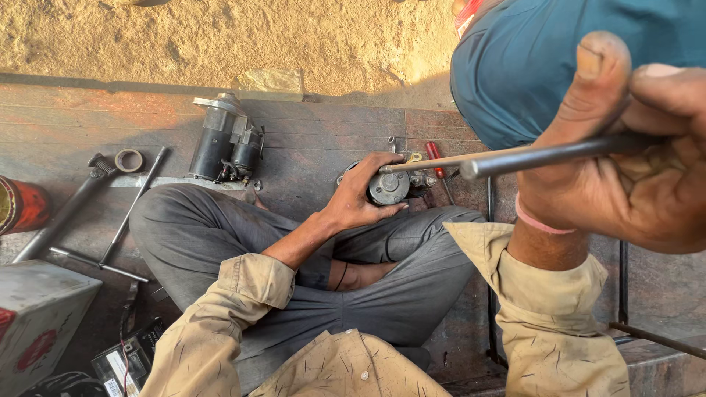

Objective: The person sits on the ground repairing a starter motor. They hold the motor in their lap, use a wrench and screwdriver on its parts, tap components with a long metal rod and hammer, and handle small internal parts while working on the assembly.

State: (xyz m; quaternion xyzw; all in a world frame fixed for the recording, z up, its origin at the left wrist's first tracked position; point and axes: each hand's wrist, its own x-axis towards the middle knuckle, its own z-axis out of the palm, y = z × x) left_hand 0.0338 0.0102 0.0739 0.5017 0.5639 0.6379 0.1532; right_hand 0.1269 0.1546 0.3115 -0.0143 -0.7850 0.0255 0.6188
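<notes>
Below, the left hand grips a small motor — the right hand clenches a metal rod.

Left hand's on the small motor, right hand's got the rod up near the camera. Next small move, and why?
Probably lower the right hand so the tip of the long dark metal rod settles on the small round grey motor. The left hand already grips and steadies that motor on the floor beside the crossed legs, while the rod sits raised, angled toward it, its tip just at the motor's top.
</notes>
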